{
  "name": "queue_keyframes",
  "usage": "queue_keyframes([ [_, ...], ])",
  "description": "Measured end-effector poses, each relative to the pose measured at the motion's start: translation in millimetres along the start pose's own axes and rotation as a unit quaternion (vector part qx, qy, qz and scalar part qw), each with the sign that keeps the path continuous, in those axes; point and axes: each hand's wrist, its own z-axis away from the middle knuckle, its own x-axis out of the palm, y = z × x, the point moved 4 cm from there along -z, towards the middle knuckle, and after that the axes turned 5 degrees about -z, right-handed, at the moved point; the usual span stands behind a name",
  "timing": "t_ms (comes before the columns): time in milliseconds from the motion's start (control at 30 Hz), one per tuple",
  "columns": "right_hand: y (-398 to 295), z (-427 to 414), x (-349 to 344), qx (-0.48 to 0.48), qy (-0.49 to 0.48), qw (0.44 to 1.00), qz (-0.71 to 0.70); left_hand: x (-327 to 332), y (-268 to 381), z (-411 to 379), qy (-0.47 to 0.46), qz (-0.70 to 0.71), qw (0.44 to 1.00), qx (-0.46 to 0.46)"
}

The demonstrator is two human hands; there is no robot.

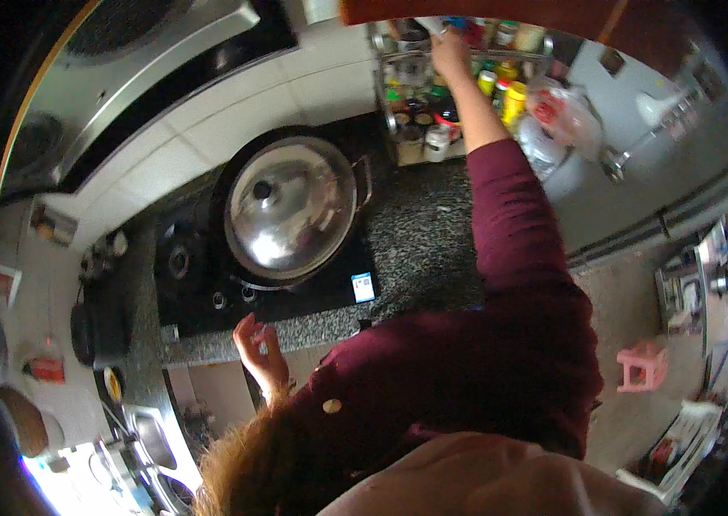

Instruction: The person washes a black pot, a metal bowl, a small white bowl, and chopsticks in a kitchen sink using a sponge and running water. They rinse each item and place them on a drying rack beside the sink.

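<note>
My right hand (451,55) is stretched up to the top shelf of a metal spice rack (396,145) at the back of the counter. Its fingers are at a whitish item among jars and packets; whether they grip it cannot be told. Near the front edge of the gas hob (312,293), my left hand (262,351) hovers with fingers apart and curled, holding nothing. On the hob sits a wok (365,184) covered by a shiny domed metal lid (299,213) with a dark knob (262,189).
Bottles and jars, one a yellow bottle (514,103), crowd the rack beside plastic bags (564,116). A range hood (144,84) overhangs the upper left. A steel sink (152,438) lies lower left. On the floor at right stands a pink stool (641,369).
</note>
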Motion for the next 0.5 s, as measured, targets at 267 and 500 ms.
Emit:
queue_keyframes([
  [267,109.4,75.0,-181.2,0.105,0.231,0.964,-0.084,17.9,-22.2,-1.0,-0.025,0.0,1.0,0.017],
  [500,72.6,92.9,-349.1,-0.353,0.332,0.815,0.318,74.6,-23.1,-20.6,-0.113,0.05,0.991,0.055],
])
